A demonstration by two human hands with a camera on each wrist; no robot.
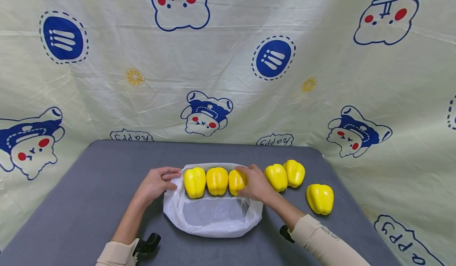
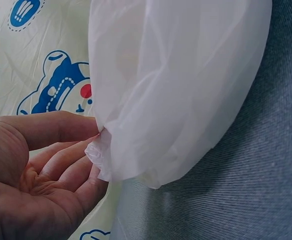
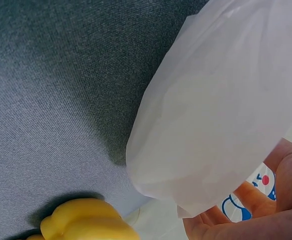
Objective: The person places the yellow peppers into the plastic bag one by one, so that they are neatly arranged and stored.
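So the left hand (image 1: 155, 183) pinches the rim of the white bag (image 1: 194, 228) at about 10 o'clock, and the right hand (image 1: 255, 185) at 2 has fingers and thumb round the end pepper (image 1: 236, 183) of three lined up inside, 12 o'clock side. On the gray surface (image 1: 99, 202), two loose peppers (image 1: 276, 177) sit together just past 2, plus a lone pepper (image 1: 320, 199) out at 3.
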